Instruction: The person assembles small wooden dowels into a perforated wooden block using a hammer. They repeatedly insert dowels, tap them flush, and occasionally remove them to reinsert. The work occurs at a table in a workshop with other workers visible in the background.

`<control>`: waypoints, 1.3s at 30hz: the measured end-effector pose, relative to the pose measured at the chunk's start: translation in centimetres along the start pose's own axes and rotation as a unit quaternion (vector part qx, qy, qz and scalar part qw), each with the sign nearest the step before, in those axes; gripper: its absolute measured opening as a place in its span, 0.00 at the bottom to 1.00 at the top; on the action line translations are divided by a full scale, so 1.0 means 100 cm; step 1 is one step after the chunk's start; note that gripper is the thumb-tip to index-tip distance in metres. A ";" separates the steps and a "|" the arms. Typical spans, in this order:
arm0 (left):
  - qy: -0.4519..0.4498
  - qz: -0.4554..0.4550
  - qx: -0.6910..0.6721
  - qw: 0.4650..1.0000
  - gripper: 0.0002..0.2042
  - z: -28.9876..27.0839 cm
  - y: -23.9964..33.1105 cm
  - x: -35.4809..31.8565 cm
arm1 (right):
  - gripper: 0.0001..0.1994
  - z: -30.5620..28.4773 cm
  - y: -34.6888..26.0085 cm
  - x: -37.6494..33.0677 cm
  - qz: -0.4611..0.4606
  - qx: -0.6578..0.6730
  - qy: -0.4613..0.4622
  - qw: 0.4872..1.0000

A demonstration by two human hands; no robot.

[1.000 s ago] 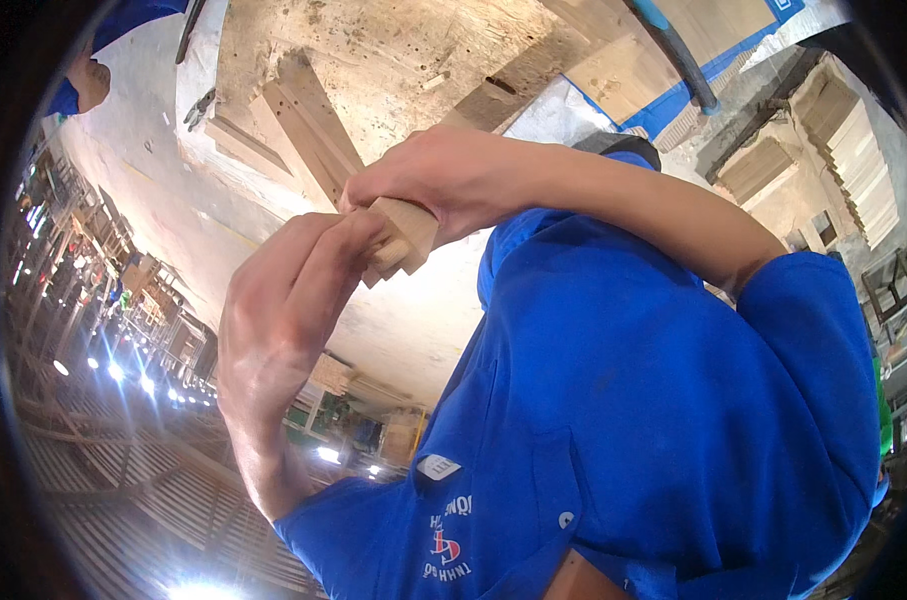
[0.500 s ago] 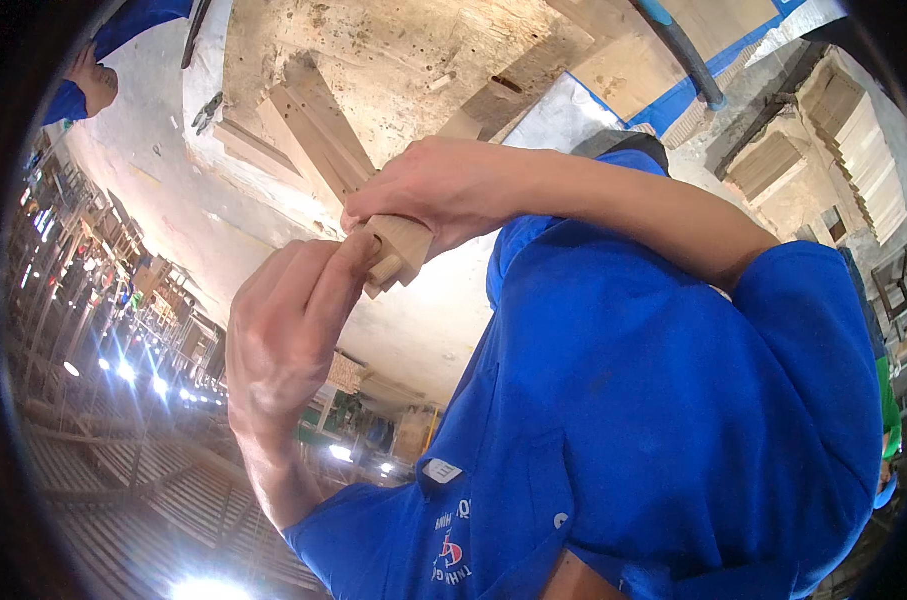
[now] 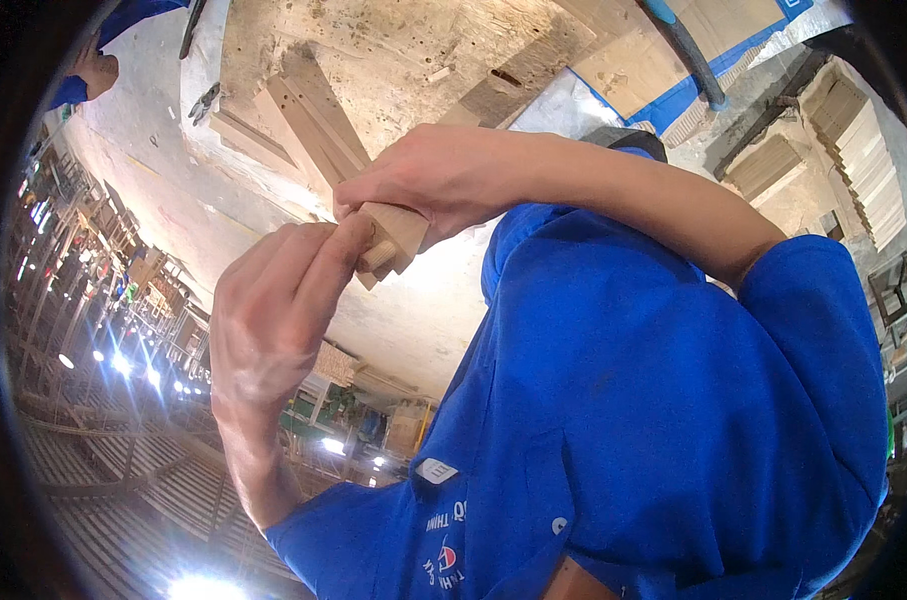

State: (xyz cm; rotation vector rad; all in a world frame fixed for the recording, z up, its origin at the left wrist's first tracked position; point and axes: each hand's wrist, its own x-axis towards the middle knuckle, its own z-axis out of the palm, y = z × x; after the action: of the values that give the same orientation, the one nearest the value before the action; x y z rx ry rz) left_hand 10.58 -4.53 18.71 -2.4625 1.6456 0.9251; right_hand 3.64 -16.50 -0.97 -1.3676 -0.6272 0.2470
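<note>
Pale wooden bars (image 3: 318,135) slant from the bench down to my hands, and their near end is stepped, with a short rounded tenon-like piece (image 3: 378,254) sticking out. My right hand (image 3: 418,180) wraps over the bars close to that end, fingers closed. From the left, my left hand (image 3: 283,290) pinches the same end with thumb and fingertips, right beside the rounded piece. Whether a small separate part sits between those fingertips is hidden.
More bars lie on a worn wooden board (image 3: 393,50) across the bench. Pliers (image 3: 205,103) rest by its left edge. A blue-and-black hose or handle (image 3: 683,50) crosses cardboard at the upper right, near stacked wood pieces (image 3: 853,150). Another person's hand (image 3: 95,75) shows at the upper left.
Both hands have shifted slightly left, with the near end of the bars between them. Their grip looks the same.
</note>
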 end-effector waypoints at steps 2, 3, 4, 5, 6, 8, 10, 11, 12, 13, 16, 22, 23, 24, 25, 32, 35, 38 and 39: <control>-0.011 -0.014 0.002 1.000 0.20 0.000 0.004 0.002 | 0.21 -0.002 -0.001 -0.001 0.004 0.001 -0.004 1.000; -0.003 -0.023 -0.022 0.999 0.20 0.000 0.003 0.002 | 0.20 -0.003 -0.002 -0.002 0.009 -0.001 -0.005 1.000; 0.004 -0.031 -0.046 0.998 0.20 0.002 0.002 0.001 | 0.20 -0.003 -0.002 -0.002 0.014 -0.003 -0.006 1.000; 0.012 -0.040 -0.071 0.997 0.20 0.004 0.001 0.000 | 0.20 -0.002 -0.003 -0.002 0.012 -0.001 -0.002 1.000; 0.022 -0.043 -0.088 0.995 0.20 0.007 -0.001 -0.002 | 0.19 -0.001 -0.004 -0.002 0.010 0.002 -0.001 1.000; 0.044 -0.052 -0.123 0.990 0.20 0.014 -0.005 -0.008 | 0.19 0.002 -0.003 0.000 0.006 0.005 -0.001 1.000; 0.026 -0.058 -0.127 0.990 0.18 0.013 -0.007 -0.009 | 0.20 0.004 -0.001 0.003 0.002 0.008 -0.006 1.000; 0.019 -0.062 -0.129 0.990 0.17 0.012 -0.007 -0.010 | 0.20 0.004 -0.001 0.002 0.010 0.002 -0.007 1.000; 0.014 -0.060 -0.134 0.989 0.17 0.012 -0.009 -0.010 | 0.20 0.003 -0.003 0.002 0.015 -0.004 -0.010 1.000; 0.011 -0.058 -0.138 0.989 0.17 0.011 -0.011 -0.010 | 0.20 0.003 -0.004 0.003 0.021 -0.011 -0.012 1.000; 0.020 -0.060 -0.153 0.986 0.17 0.014 -0.010 -0.013 | 0.19 0.004 -0.005 0.004 0.025 -0.005 -0.022 0.999; 0.055 -0.050 -0.148 0.986 0.14 0.022 -0.010 -0.025 | 0.20 0.011 -0.008 0.006 0.027 -0.022 -0.028 0.999; 0.055 -0.054 -0.149 0.986 0.14 0.021 -0.009 -0.026 | 0.21 0.011 -0.008 0.006 0.027 -0.027 -0.028 0.999; 0.054 -0.058 -0.150 0.985 0.14 0.021 -0.009 -0.028 | 0.22 0.011 -0.008 0.007 0.027 -0.031 -0.028 0.999; 0.050 -0.060 -0.147 0.986 0.14 0.022 -0.010 -0.030 | 0.23 0.012 -0.008 0.007 0.026 -0.036 -0.029 0.999; 0.101 -0.119 -0.178 0.972 0.16 0.039 -0.006 -0.043 | 0.24 0.015 -0.013 0.012 0.070 -0.079 -0.068 0.992; 0.148 -0.144 -0.211 0.955 0.16 0.043 0.000 -0.047 | 0.27 0.019 -0.013 0.012 0.075 -0.014 -0.064 0.995; 0.170 -0.136 -0.224 0.950 0.16 0.045 0.001 -0.052 | 0.29 0.022 -0.006 0.013 0.078 0.028 -0.057 0.995; 0.172 -0.133 -0.229 0.949 0.17 0.046 0.001 -0.054 | 0.29 0.019 -0.010 0.013 0.075 -0.019 -0.065 0.995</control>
State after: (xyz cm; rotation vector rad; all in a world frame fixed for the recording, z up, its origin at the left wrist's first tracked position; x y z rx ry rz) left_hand 6.99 1.55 17.62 -3.2180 1.2177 0.9700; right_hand 3.48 -14.49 0.48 -1.4456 -0.6412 0.4504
